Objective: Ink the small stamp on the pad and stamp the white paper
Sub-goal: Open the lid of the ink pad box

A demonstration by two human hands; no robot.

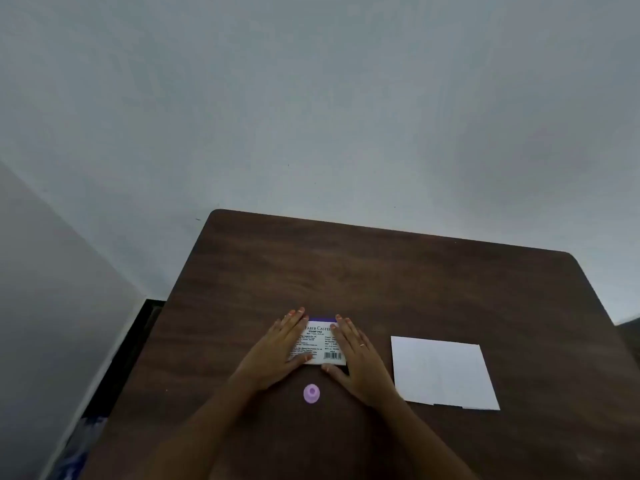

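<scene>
A closed stamp pad box (320,342) with a white printed label and a purple far edge lies on the dark wooden table (415,278). My left hand (277,351) grips its left side and my right hand (356,355) grips its right side, fingers along the edges and thumbs at the near edge. A small pink round stamp (311,393) stands on the table just in front of the box, between my wrists, touched by neither hand. The white paper (443,372) lies flat to the right of my right hand.
The table stands against a pale wall, its far edge and rounded corners in view. A dark strip of floor and a blue patterned thing (74,455) show past the table's left edge.
</scene>
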